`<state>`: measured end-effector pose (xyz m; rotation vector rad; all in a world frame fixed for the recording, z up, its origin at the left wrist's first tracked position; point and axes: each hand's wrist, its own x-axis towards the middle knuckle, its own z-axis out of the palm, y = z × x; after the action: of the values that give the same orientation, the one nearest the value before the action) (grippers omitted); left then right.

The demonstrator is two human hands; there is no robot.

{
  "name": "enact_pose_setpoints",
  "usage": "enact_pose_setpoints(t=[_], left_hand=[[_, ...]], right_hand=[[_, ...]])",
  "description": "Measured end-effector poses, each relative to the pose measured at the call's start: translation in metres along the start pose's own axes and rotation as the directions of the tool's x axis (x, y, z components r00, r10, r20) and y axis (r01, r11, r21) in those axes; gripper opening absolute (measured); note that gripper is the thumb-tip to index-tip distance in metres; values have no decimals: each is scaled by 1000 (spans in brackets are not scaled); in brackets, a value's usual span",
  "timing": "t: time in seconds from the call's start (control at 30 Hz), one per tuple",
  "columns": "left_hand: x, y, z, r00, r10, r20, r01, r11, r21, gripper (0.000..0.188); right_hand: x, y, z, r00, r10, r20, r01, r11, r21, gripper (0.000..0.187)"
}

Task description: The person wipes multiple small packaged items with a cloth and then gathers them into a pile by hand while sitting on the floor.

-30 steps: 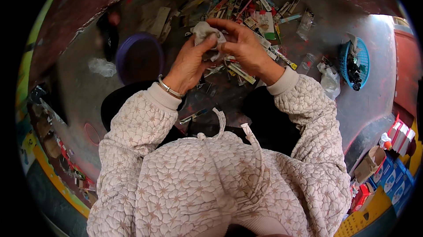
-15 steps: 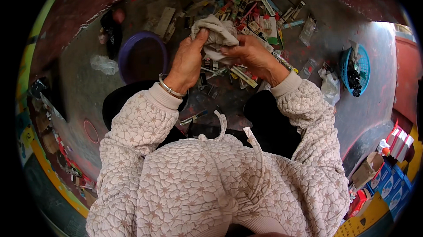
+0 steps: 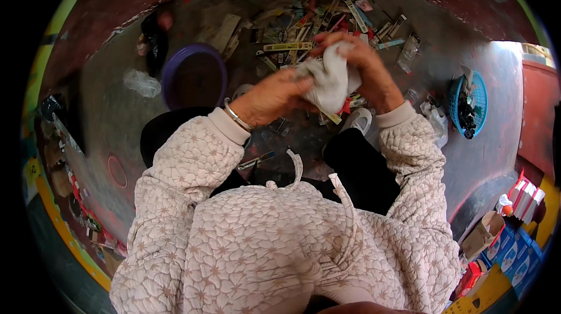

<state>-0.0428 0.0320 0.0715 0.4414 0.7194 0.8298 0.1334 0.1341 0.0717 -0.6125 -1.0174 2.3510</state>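
Observation:
A crumpled off-white cloth is held up between both hands above a littered floor. My left hand, with a metal bangle at the wrist, grips its left side, the thumb lying against it. The fingers of my right hand curl over its upper right part, and they are slightly blurred. Some fingertips are hidden behind the cloth. Beneath and beyond it lies a heap of flat, narrow packages and strips in many colours.
A purple tub stands to the left, with a clear plastic bag beside it. A blue plastic basket holding dark items stands at the right, near a white plastic bag. Cardboard boxes are at the lower right.
Both hands have shifted the cloth to the right and turned it. My right hand has moved up over its top, and the cloth is bunched into a taller shape.

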Motion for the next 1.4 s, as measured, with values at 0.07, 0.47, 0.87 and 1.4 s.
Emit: enact_pose_setpoints(t=[0.07,0.47,0.87,1.4], left_hand=[[-1,-6,17,996,-24,-83,26,999,25,30],[8,-7,-2,845,-3,-534,-140,964,-226,36],[7,-17,17,912,202,-357,-115,961,250,64],[10,-21,-6,840,-110,-532,227,961,160,32]], right_hand=[[-5,11,16,979,150,138,-163,982,94,56],[-3,23,18,946,-17,-324,-30,990,-139,23],[5,39,6,959,60,-277,-54,998,28,24],[-121,94,-277,635,-324,-701,-693,163,-703,34]])
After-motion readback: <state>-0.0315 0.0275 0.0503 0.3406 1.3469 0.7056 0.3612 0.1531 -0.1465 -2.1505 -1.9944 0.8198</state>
